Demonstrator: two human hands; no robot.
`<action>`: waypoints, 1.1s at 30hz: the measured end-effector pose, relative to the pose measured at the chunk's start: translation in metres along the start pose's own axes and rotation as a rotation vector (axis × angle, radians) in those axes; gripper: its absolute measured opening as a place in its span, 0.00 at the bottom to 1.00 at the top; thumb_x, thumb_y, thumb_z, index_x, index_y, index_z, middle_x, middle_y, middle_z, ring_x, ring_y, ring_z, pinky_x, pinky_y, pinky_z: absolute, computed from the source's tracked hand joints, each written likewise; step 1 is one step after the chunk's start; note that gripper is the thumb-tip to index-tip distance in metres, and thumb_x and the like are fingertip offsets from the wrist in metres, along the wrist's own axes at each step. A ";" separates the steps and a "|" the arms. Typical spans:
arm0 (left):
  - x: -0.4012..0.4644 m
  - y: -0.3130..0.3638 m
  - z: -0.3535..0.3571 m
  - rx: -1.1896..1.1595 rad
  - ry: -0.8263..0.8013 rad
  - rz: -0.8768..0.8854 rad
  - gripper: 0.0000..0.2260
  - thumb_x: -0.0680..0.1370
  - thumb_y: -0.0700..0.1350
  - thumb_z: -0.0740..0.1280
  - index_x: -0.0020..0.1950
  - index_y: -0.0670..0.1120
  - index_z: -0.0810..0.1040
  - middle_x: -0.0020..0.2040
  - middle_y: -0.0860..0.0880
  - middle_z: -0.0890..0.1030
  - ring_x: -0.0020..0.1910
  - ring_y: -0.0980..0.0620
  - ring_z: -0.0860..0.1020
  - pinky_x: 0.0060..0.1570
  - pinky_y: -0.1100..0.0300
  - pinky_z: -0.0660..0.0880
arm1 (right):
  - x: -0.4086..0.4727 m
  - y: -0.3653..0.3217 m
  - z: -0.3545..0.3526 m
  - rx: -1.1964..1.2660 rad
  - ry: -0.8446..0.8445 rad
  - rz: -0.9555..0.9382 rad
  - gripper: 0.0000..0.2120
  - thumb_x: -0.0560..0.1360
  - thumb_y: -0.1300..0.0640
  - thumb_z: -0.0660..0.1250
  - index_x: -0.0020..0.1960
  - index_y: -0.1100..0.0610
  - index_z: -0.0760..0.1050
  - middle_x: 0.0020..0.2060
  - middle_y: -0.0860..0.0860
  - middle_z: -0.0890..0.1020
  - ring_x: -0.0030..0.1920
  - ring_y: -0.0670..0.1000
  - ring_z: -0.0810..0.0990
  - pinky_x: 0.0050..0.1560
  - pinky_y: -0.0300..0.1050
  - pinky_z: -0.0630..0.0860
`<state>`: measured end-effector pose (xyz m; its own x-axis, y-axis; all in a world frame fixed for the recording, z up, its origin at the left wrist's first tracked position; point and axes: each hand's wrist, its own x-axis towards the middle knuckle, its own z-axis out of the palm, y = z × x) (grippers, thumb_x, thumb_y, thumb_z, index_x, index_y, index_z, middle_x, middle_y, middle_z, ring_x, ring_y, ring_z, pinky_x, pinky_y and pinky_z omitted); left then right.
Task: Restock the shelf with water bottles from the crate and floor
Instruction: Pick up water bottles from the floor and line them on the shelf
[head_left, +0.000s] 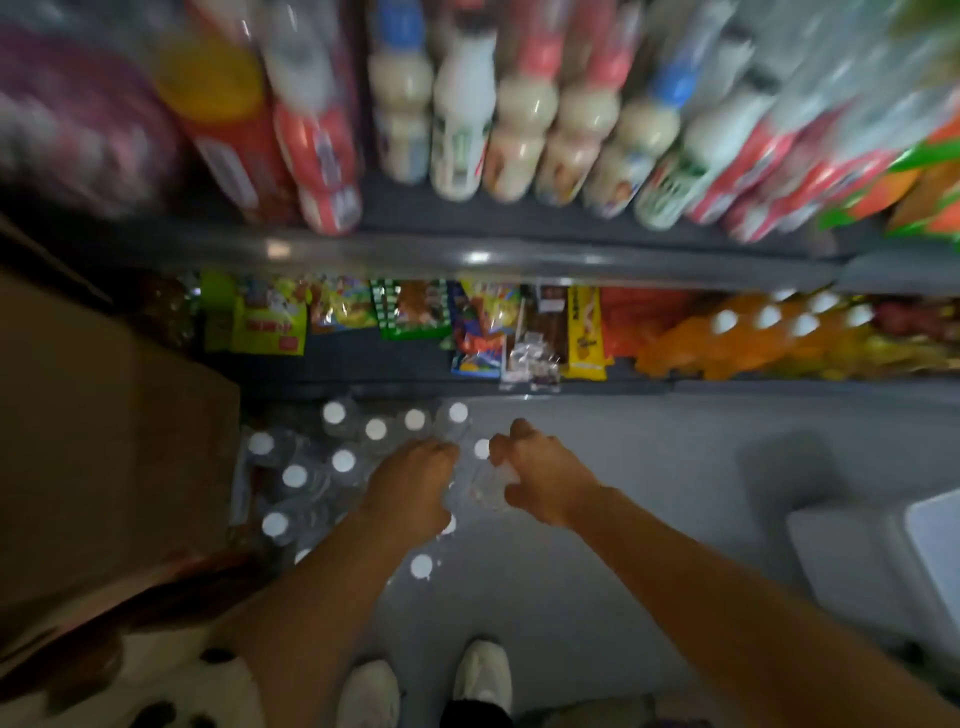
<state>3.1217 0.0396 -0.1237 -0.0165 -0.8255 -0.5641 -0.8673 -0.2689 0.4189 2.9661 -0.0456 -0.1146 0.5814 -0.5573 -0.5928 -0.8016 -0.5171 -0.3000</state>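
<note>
Both hands reach down over the water bottles (343, 462) standing upright on the floor (649, 467), the right hand (540, 480) curled round one bottle (485, 486) directly beneath it, the left hand (415, 486) just beside, its grip hidden.

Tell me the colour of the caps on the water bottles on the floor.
White caps, clearest in the head view.
</note>
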 end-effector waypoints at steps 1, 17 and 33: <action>-0.015 0.012 -0.021 -0.019 -0.001 0.005 0.25 0.70 0.42 0.71 0.67 0.48 0.72 0.64 0.48 0.74 0.64 0.48 0.72 0.61 0.54 0.72 | -0.017 -0.007 -0.032 0.006 0.001 -0.027 0.17 0.71 0.62 0.67 0.59 0.56 0.71 0.56 0.56 0.69 0.52 0.60 0.75 0.48 0.49 0.74; -0.273 0.166 -0.372 -0.174 0.183 0.280 0.34 0.66 0.48 0.79 0.69 0.50 0.69 0.63 0.56 0.74 0.64 0.52 0.73 0.63 0.58 0.70 | -0.333 -0.209 -0.473 -0.106 0.340 -0.476 0.13 0.64 0.62 0.75 0.49 0.59 0.81 0.45 0.51 0.82 0.43 0.45 0.76 0.41 0.41 0.71; -0.417 0.212 -0.515 -0.409 0.572 0.379 0.25 0.66 0.39 0.80 0.60 0.47 0.77 0.54 0.53 0.83 0.54 0.56 0.81 0.56 0.58 0.78 | -0.453 -0.310 -0.620 -0.013 0.544 -0.682 0.16 0.63 0.66 0.75 0.50 0.56 0.81 0.40 0.47 0.83 0.41 0.46 0.80 0.45 0.48 0.78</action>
<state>3.2010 0.0717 0.5666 0.0802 -0.9940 0.0750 -0.6005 0.0119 0.7996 3.0380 -0.0352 0.7102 0.9224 -0.3543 0.1539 -0.2543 -0.8568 -0.4486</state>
